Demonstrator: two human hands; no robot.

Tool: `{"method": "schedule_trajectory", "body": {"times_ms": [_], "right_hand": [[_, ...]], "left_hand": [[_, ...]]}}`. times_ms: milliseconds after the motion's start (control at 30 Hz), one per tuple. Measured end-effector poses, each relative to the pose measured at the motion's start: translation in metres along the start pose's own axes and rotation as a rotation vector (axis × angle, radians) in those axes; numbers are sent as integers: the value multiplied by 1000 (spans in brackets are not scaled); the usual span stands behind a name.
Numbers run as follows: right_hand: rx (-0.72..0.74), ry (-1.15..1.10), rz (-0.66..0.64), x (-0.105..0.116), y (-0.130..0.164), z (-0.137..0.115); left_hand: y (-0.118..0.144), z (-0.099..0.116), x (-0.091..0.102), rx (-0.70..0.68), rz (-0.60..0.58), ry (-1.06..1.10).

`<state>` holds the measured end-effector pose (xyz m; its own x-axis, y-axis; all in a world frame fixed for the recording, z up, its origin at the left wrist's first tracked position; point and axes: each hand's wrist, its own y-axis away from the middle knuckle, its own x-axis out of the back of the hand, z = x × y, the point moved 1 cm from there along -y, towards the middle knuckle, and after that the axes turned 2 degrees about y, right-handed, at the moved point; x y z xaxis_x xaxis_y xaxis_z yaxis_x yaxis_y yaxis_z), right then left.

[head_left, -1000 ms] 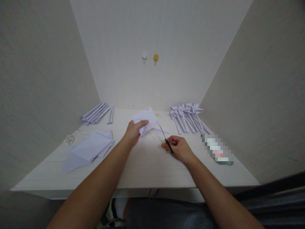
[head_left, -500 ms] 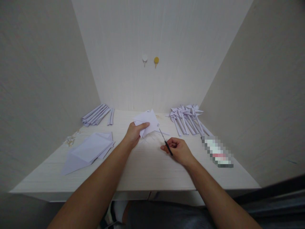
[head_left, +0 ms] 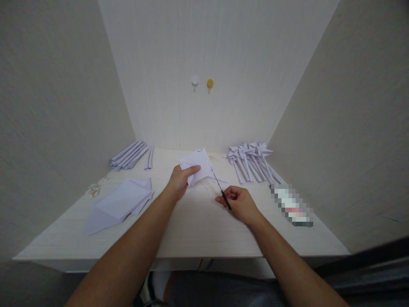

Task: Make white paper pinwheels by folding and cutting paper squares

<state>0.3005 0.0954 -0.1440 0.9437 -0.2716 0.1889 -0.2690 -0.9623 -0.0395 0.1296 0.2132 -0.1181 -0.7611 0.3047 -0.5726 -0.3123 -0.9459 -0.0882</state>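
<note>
My left hand (head_left: 179, 181) is closed on a folded piece of white paper (head_left: 204, 164), thumb on top and fingers underneath, above the middle of the table. The paper has pointed corners and a flap hanging at its lower side. Between the fingers of my right hand (head_left: 239, 202) is a slim black-handled tool (head_left: 226, 199) with a thin metal shaft; its exact kind is unclear. The tool's tip meets or nearly meets the paper's right corner. A thin paper strip (head_left: 219, 179) lies behind the shaft.
Rolled paper tubes (head_left: 129, 155) lie at the back left, with stacked paper sheets (head_left: 119, 198) nearer. Small pale pieces (head_left: 94, 189) sit by the left wall. Several paper pinwheels (head_left: 247, 155) are at the back right. A blurred-out object (head_left: 291, 205) lies on the right.
The view has tilted up very slightly. The tool's tip looks a touch closer to the paper's corner; both hands have barely moved.
</note>
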Motion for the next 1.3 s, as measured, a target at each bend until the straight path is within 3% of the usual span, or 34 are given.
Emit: {"method": "schedule_trajectory", "body": {"times_ms": [767,967,1133,1300], "right_hand": [[36,31,14,1,2,-2],[-27,10,-4,0,1,1],[20,-53,129,4,-4,3],[141,-174,329,11,-3,-9]], "left_hand": [[2,1,0,8,49,-29],[2,3,-1,-5,43,-38],[2,3,2,-5,8,-101],[7,-3,-1,105,-155,-285]]}}
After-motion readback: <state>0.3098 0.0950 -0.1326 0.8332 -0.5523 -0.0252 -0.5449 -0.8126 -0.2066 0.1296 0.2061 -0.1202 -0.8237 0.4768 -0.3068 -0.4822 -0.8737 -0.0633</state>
